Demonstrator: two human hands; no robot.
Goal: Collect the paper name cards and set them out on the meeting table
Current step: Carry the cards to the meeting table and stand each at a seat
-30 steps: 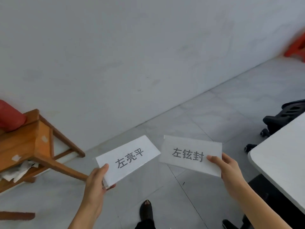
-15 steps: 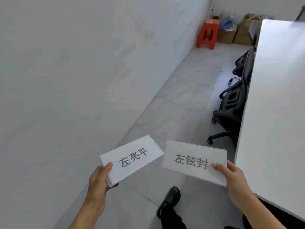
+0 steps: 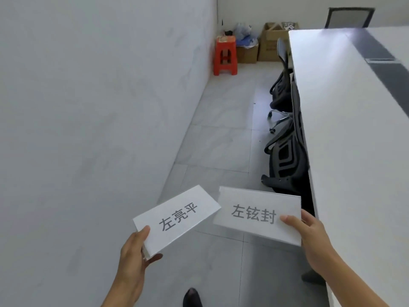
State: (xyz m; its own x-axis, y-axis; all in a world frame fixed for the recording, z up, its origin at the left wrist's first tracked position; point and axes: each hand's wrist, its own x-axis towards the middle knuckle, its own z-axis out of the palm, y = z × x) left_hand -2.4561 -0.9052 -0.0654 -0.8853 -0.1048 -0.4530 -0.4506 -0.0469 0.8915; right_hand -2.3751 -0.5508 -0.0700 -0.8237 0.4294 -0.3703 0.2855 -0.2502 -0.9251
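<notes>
– Grey-tiled floor (image 3: 221,140), a pale wall (image 3: 88,107) on the left: a meeting room?

– Yes, seen from the head camera. The person stands in the aisle between that wall and the long white meeting table (image 3: 354,151).

– And the hands?

– Both are gripping. The left hand (image 3: 135,251) pinches the near corner of the left name card (image 3: 177,218), thumb on top and fingers underneath. The right hand (image 3: 309,235) holds the right name card (image 3: 254,214) by its right end, thumb pressed on the printed face.

– What do the cards read?

– The left one reads 左亮平 and tilts up to the right. The right one reads 左铉封 and lies nearly level. Both are white with dark grey characters.

– Where are they?

– In the air over the floor, just beside each other, their inner corners almost touching. Neither is on the table, whose edge runs close to the right card.

– Farther out?

– A dark shoe (image 3: 192,298) shows at the bottom edge. Two black office chairs (image 3: 285,160) are pushed under the table's near side. At the far corner stand a red plastic stool (image 3: 225,56) and open cardboard boxes (image 3: 269,44). A mesh chair back (image 3: 349,17) rises behind the table's far end.
</notes>
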